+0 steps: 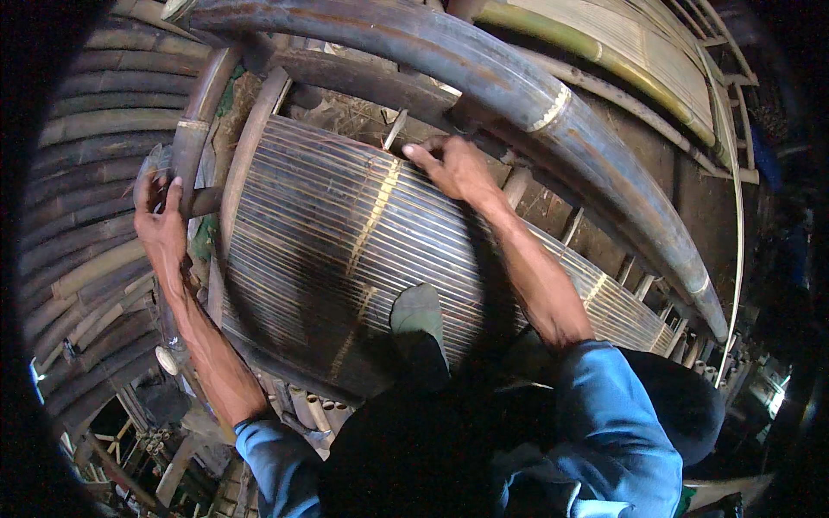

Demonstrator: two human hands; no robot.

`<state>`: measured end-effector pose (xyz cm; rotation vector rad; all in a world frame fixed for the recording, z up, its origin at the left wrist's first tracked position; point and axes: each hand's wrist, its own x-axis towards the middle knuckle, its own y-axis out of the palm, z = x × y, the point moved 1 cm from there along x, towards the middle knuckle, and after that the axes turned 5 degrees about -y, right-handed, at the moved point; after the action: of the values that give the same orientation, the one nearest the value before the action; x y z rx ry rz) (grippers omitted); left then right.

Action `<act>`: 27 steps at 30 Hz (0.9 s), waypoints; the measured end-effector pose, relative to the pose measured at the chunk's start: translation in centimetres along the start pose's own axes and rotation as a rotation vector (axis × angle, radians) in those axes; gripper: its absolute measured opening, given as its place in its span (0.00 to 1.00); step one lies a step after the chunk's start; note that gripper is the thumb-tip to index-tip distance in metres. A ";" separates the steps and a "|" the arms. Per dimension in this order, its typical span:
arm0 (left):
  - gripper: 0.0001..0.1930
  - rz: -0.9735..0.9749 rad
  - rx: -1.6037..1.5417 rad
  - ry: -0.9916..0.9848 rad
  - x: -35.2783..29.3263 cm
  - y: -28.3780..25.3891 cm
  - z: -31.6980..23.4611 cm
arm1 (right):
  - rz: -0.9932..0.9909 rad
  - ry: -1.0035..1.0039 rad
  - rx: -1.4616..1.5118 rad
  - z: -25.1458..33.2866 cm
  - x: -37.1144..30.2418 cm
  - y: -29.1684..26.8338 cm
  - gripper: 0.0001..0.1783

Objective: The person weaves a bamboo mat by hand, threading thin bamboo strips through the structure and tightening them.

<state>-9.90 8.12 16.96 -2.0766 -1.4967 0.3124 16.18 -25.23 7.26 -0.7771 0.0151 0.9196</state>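
Observation:
A bamboo seat of narrow dark slats (285, 216), bound by pale cross strips, lies in front of me. Beside the upright bamboo pole (199, 121) at its left end is my left hand (162, 211). Its fingers curl near a greyish, partly see-through thing (155, 162); whether they hold it is unclear. At the far edge of the slats, my right hand (458, 173) is closed, thumb and fingers bent together. What they pinch, if anything, is too small to make out. A thin reddish line (337, 141) crosses the far slats toward it. One shoe (416, 312) rests on the slats.
A thick dark bamboo rail (484, 73) arches over the far side. Stacked bamboo poles (104, 164) fill the left. Another bamboo piece with a green rail (604, 56) stands at the far right. Cut bamboo ends (319, 414) lie below the seat's near edge.

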 end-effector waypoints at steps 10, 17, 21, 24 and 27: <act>0.16 0.469 0.177 0.416 -8.7 15.1 -4.5 | -0.120 0.046 0.885 0.1 3.2 2.5 0.14; 0.27 0.936 -0.224 0.238 -12.6 17.4 -7.7 | 0.222 -0.338 0.943 8.2 -2.3 -2.5 0.10; 0.25 0.981 -0.598 -0.068 -11.2 14.8 -9.6 | 0.222 -0.587 1.108 12.0 -5.2 -6.9 0.15; 0.27 0.849 -0.522 -0.023 -8.7 10.1 -12.1 | 0.098 -0.567 0.772 13.8 -6.5 -8.9 0.12; 0.30 0.497 -0.446 0.569 -8.5 7.1 -15.6 | 0.008 -0.688 0.138 15.6 -6.9 -8.1 0.08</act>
<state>0.44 -6.09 24.64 -2.5761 -0.7433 -0.4494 12.91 -23.58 25.77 -0.3037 -0.5155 1.1415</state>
